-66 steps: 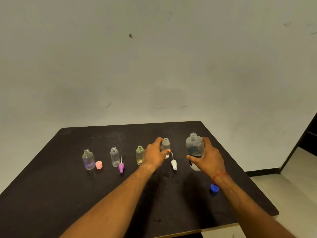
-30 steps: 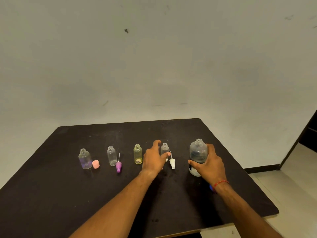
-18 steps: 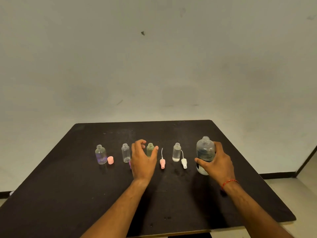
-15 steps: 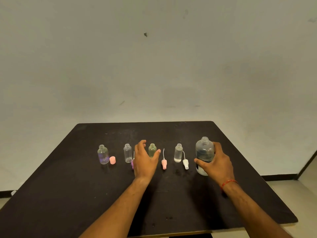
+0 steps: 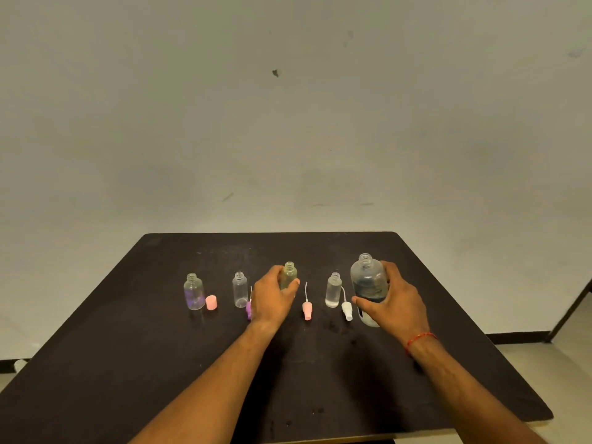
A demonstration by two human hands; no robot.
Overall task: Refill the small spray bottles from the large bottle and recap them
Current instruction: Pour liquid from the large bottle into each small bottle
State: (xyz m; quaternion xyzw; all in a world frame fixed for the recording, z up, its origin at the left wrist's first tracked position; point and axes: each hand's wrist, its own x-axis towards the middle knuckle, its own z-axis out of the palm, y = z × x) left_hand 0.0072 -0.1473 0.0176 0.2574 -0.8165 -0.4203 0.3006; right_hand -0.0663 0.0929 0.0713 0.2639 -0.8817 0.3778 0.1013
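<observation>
A person's right hand (image 5: 395, 304) is gripping the large bottle (image 5: 368, 283), fingers and thumb curling round its upright, uncapped body as it is standing toward the right side of the black tabletop (image 5: 128, 363). To the left of the large bottle, the left hand (image 5: 272, 298) is wrapping around a yellowish small bottle (image 5: 289, 274). Its open neck is showing above the fingers while its base is sitting hidden behind the hand, so whether it is resting on the tabletop cannot be told. Just beside the large bottle on its left, a white spray head (image 5: 347, 309) is lying with its thin tube pointing toward the far edge. A clear small bottle (image 5: 333, 290) is standing upright right next to it, looking whitish at the bottom. Further left of the large bottle, between the two hands, a pink spray head (image 5: 307, 309) is lying apart from both. Beyond the left hand, a purple spray head (image 5: 248, 310) is peeking out at the hand's edge, close against a second clear bottle (image 5: 240, 290). Farthest from the large bottle, a purple-tinted bottle (image 5: 193, 291) is standing open-necked with a pink cap (image 5: 211, 302) just beside it. A red thread (image 5: 419, 338) is circling the right wrist.
</observation>
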